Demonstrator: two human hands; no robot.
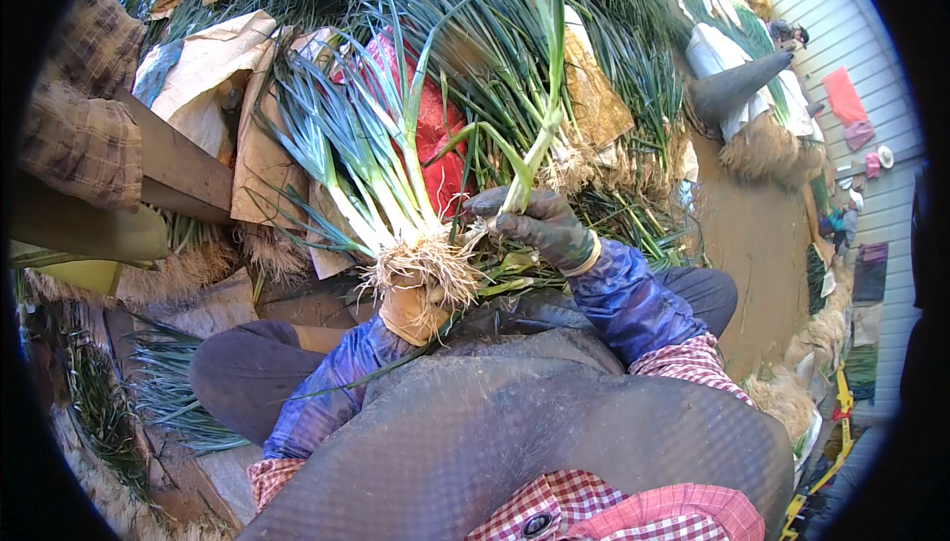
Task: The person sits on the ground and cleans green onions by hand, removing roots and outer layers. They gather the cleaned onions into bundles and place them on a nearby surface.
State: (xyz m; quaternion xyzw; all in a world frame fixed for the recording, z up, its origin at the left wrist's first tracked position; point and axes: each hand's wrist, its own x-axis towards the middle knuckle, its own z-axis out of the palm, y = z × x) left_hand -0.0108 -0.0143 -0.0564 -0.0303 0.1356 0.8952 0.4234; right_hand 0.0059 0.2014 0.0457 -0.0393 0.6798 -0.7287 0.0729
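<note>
My gloved left hand (414, 315) is under the root end of a bunch of green onions (404, 203), holding it with the leaves fanned away from me. A tangle of pale roots (423, 266) hides most of those fingers. My right hand (551, 231), in a dark, soiled glove, grips a single thick green onion stalk (545, 136) near its base. That stalk stands close to the bunch's right side, its leaves reaching to the top of the view; one leaf bends down to the left. Loose green leaves and trimmings (527, 274) lie below my right hand.
Beyond my hands are piled green onions (490, 43), a red sack (438, 125) and brown paper sheets (267, 147). A person's plaid sleeve (82, 140) is at the left. Wrapped bundles (757, 95) lie on the dirt floor (757, 244) to the right. A dark apron (519, 422) covers my lap.
</note>
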